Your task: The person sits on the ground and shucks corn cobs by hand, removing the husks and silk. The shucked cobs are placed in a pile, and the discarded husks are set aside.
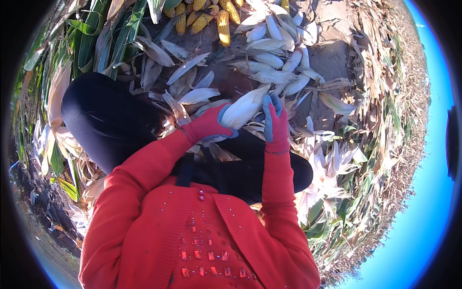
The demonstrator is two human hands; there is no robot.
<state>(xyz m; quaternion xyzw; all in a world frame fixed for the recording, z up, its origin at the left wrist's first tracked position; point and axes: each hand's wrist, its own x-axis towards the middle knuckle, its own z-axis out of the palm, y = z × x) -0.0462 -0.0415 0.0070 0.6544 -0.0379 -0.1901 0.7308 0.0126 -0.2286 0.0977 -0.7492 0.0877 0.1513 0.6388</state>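
An ear of corn in its pale dry husk (242,109) lies across my left hand (216,124), its tip slanting up and to the right. That hand wears a red and grey work glove, with the fingers wrapped around the thick end. My right hand (275,121), gloved the same way, is close beside the ear's tip with its fingers bent. Whether it touches the husk or pinches something is hard to make out. Beyond both hands is a heap of unpeeled ears (276,65) on the soil.
Husked yellow cobs (202,20) are piled at the top. Loose husks (187,68) litter the soil before my folded legs (108,123). Green and dry corn stalks (122,39) lie at upper left; more dry stalks and leaves (382,144) stretch along the right.
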